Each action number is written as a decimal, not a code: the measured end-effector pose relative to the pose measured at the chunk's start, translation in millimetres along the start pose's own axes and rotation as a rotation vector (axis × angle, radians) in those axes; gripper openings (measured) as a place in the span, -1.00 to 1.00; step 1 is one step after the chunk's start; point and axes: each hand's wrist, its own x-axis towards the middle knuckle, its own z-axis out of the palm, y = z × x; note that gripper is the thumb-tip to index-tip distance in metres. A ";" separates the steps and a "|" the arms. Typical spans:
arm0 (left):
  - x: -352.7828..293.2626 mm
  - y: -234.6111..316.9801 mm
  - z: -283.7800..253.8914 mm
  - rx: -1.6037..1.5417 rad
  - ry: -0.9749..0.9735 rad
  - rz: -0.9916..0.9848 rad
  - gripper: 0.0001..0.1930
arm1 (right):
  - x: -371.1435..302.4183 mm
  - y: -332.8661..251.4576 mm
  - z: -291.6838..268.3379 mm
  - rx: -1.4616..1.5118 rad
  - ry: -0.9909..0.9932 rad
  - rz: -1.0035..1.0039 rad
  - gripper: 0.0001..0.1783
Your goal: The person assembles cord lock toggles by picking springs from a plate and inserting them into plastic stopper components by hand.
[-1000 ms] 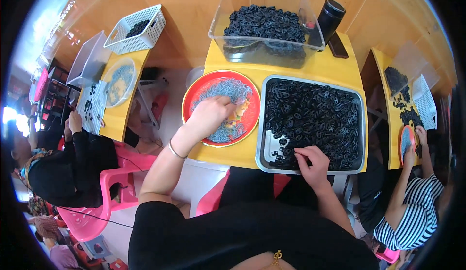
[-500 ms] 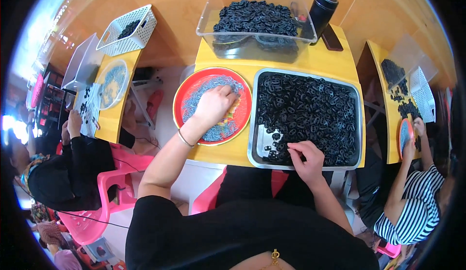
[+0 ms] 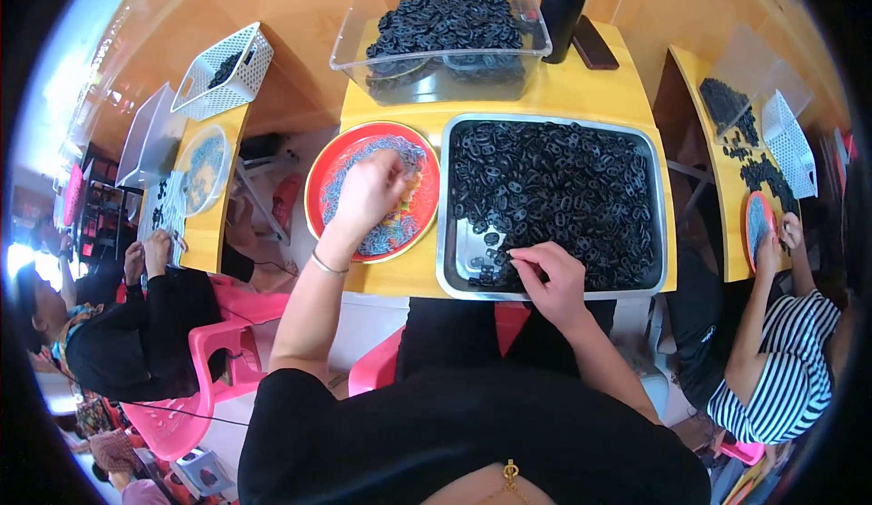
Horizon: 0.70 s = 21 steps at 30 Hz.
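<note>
A round red plate (image 3: 316,173) with a yellow rim holds a heap of small grey metal pins or screws (image 3: 400,234). Over this heap is my left hand (image 3: 371,189), its fingers curled together; whatever lies between them is hidden. To its right, a steel tray (image 3: 552,294) is filled with small flat black pieces with two holes (image 3: 559,201). My right hand (image 3: 556,280) rests at the tray's near side, thumb and forefinger pinched beside some loose black pieces (image 3: 490,264). Its fingertips blend with the dark pieces, so I cannot make out what they grip.
Behind the plate and tray stands a clear plastic bin (image 3: 341,60) of black pieces. A black flask (image 3: 565,10) and a dark flat case (image 3: 595,46) are beside it. People work at yellow tables on both sides, with white baskets (image 3: 222,69) and a pink chair (image 3: 204,369).
The whole view has shifted, so the table appears further left and higher. The fingers of my left hand are curled tighter over the plate. My right hand stays at nearly the same tray spot.
</note>
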 end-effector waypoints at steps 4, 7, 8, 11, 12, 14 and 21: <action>-17.6 29.6 -4.7 -0.420 0.049 -0.268 -0.90 | 0.8 1.2 0.1 0.012 0.004 0.011 -0.83; -36.1 53.7 1.0 -0.876 0.088 -0.317 -0.89 | 6.2 -0.8 -1.3 0.021 -0.032 0.000 -0.81; -43.3 58.4 4.6 -0.945 0.070 -0.340 -0.88 | 10.5 -3.1 -1.0 -0.008 -0.095 -0.001 -0.81; -62.8 71.0 9.5 -1.070 0.020 -0.416 -0.87 | 29.6 -5.3 2.5 -0.095 -0.211 -0.019 -0.85; -68.6 71.2 14.7 -1.088 0.015 -0.421 -0.88 | 35.5 -1.0 6.0 -0.224 -0.234 -0.085 -0.85; -75.9 77.3 18.1 -1.135 0.010 -0.453 -0.90 | 45.6 4.7 11.6 -0.430 -0.272 -0.149 -0.85; -87.2 88.2 17.0 -1.304 0.019 -0.474 -0.89 | 54.2 13.4 30.4 -0.688 -0.376 -0.121 -0.93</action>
